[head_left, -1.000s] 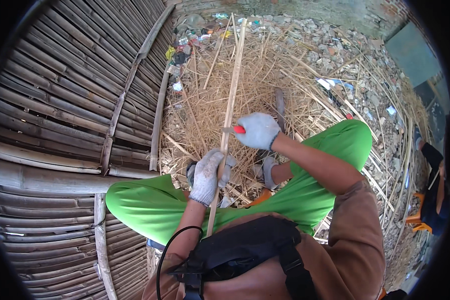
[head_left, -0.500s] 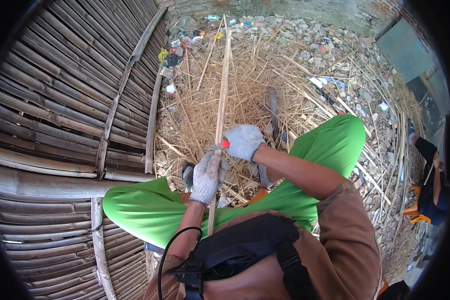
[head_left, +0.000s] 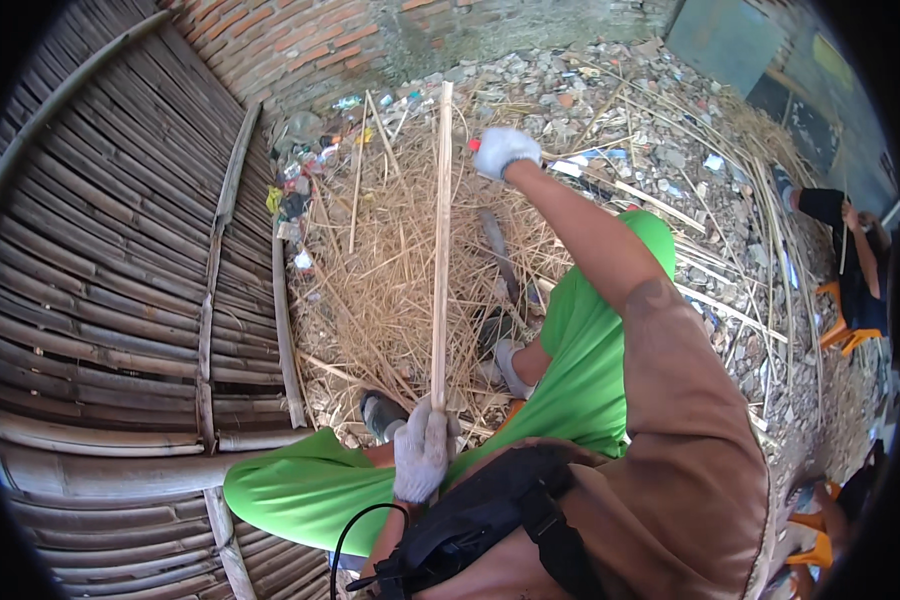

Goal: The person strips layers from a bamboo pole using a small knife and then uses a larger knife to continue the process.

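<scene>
A long pale bamboo strip (head_left: 443, 230) points straight away from my lap. My left hand (head_left: 422, 455), in a whitish knitted glove, is wrapped round its near end, close to my body. My right arm reaches far forward, and my gloved right hand (head_left: 507, 154) is closed round a knife, whose red handle (head_left: 473, 146) pokes out on the left side of the fist. Its blade cannot be made out. That fist is beside the strip's far end, to the right of it and apart from it.
Thin bamboo shavings (head_left: 370, 290) cover the rubble ground before me, with a dark curved blade-like tool (head_left: 498, 250) lying on them. On the left stands a bamboo-slat wall (head_left: 120, 260); a brick wall (head_left: 340, 45) is behind. Another person (head_left: 855, 240) sits at the far right.
My right hand has moved forward from near my left hand to the strip's far end, with the knife. My left hand has drawn back toward my body, still on the strip.
</scene>
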A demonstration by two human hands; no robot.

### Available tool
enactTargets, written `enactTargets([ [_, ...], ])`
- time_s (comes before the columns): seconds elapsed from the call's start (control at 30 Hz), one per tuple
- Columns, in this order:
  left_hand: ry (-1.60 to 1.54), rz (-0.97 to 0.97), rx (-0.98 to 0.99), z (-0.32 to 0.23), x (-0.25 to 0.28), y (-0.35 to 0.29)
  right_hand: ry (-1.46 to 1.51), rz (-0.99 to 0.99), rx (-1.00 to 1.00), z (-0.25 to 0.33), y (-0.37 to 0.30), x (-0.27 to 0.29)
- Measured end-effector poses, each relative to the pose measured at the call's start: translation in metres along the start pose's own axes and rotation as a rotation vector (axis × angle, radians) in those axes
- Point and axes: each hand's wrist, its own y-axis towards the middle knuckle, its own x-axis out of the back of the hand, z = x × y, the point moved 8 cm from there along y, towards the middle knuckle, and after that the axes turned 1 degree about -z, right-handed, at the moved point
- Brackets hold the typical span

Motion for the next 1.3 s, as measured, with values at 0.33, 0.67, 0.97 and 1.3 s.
enactTargets([
  [0.33, -0.625, -0.167, 0.206, 0.002, 0.035, 0.038, -0.009, 0.208, 0.107, -0.008, -0.026, -0.031],
  [0.67, -0.991, -0.116, 0.198, 0.03, 0.041, 0.064, 0.115, 0.34, 0.622, 0.156, -0.218, -0.098],
  [0.97, -0.643, -0.204, 0.145, 0.033, 0.047, 0.058, 0.011, 0.375, 0.773, 0.173, -0.269, -0.129],
  [1.3, -0.343, -0.236, 0.162, 0.021, 0.05, 0.047, 0.008, 0.247, 0.739, 0.179, -0.24, -0.103],
])
